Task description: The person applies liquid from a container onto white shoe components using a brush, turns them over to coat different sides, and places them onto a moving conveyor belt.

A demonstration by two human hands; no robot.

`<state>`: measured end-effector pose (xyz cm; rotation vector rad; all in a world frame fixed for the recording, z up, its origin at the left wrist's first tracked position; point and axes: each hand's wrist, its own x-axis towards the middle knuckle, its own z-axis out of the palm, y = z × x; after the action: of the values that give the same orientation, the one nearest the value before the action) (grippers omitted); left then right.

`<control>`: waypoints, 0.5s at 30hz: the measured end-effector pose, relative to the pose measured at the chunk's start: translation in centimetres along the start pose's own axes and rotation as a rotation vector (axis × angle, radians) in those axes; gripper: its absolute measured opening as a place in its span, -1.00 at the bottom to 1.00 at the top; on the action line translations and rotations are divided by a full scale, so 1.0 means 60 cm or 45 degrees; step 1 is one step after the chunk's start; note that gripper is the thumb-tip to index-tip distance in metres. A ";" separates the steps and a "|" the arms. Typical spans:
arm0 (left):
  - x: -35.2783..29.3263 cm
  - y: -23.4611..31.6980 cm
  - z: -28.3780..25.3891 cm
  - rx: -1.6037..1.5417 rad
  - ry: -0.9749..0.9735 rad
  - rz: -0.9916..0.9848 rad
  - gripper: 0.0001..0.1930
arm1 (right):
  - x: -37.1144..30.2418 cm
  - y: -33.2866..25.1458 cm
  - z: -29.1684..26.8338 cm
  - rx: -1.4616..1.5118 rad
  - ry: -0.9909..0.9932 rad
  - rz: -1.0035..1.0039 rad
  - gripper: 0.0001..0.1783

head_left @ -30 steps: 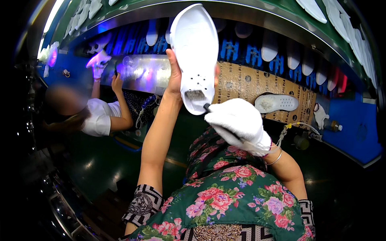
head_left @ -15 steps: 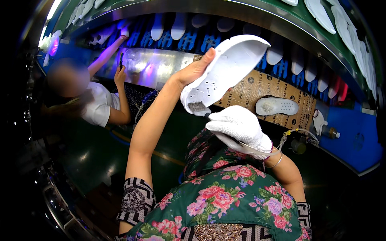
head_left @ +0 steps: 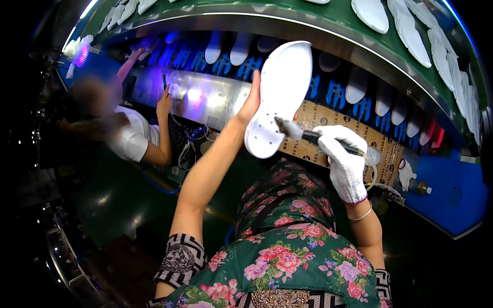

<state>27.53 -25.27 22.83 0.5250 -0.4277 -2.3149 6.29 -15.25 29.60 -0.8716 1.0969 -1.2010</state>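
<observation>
A white clog-style shoe point(head_left: 285, 84) with small holes is raised over the bench, its toe end toward me. My bare left hand point(head_left: 250, 105) grips it along its left side, thumb up the edge and the other fingers mostly hidden behind. In a white knitted glove, my right hand point(head_left: 347, 163) is closed round the black handle of a brush point(head_left: 309, 135) that has a thin clear tube on it. The brush's bristles touch the shoe at its right edge near the holes. Beyond the glove, a pale sole point(head_left: 374, 155) lies partly hidden on printed cardboard point(head_left: 328, 115).
Ahead runs a line of blue holders point(head_left: 336, 94) with white soles. Above it curves a green belt point(head_left: 328, 14) carrying white shoe parts. Left, a co-worker point(head_left: 134, 134) reaches toward the line. A glove point(head_left: 405, 173) and a bottle point(head_left: 423, 189) sit at the right.
The shoe has turned more upright, showing its outer face or holes differently. My right hand has moved right and back, and the brush has shifted from the shoe's lower end to its right edge.
</observation>
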 end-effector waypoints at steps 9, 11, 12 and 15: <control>-0.038 -0.141 -0.002 0.011 0.123 0.264 -0.45 | 0.038 -0.015 -0.004 -0.792 -0.131 -0.530 -0.82; -0.055 -0.151 -0.015 0.258 0.199 0.149 -0.45 | 0.031 -0.013 -0.008 -0.829 -0.211 -0.475 -0.84; -0.069 -0.149 -0.004 0.202 0.264 0.115 -0.49 | 0.026 -0.010 -0.009 -0.829 -0.228 -0.513 -0.84; -0.092 -0.150 -0.030 -0.422 -0.124 0.206 -0.47 | 0.003 -0.007 -0.002 -0.789 -0.300 -0.467 -0.82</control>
<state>26.90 -15.40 18.64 0.2085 -0.1202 -2.1998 6.10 -15.50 29.93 -1.7058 1.1602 -1.0169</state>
